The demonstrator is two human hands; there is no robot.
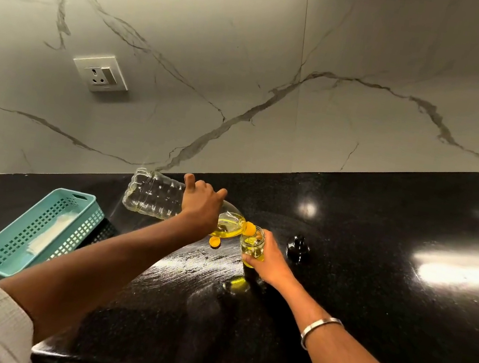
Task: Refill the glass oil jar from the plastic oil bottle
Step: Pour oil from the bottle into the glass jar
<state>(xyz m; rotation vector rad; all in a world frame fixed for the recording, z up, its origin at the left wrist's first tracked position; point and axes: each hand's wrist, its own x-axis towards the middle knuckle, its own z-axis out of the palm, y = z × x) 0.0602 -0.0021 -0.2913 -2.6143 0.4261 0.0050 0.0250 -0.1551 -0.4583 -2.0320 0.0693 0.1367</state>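
Observation:
My left hand [201,203] grips the clear plastic oil bottle [155,198] around its middle. The bottle is tipped almost flat, its base to the left and its orange neck over the mouth of the small glass jar [251,245]. Yellow oil has pooled in the bottle's shoulder, and some yellow oil sits in the jar. My right hand [268,261] holds the jar from the right side as it stands on the black counter [370,294]. The bottle's orange cap [215,242] lies on the counter just left of the jar.
A black lid [297,248] sits on the counter right of the jar. A teal slotted basket [38,230] lies at the left, with a dark basket partly hidden behind it. A wall socket [101,72] is set in the marble backsplash.

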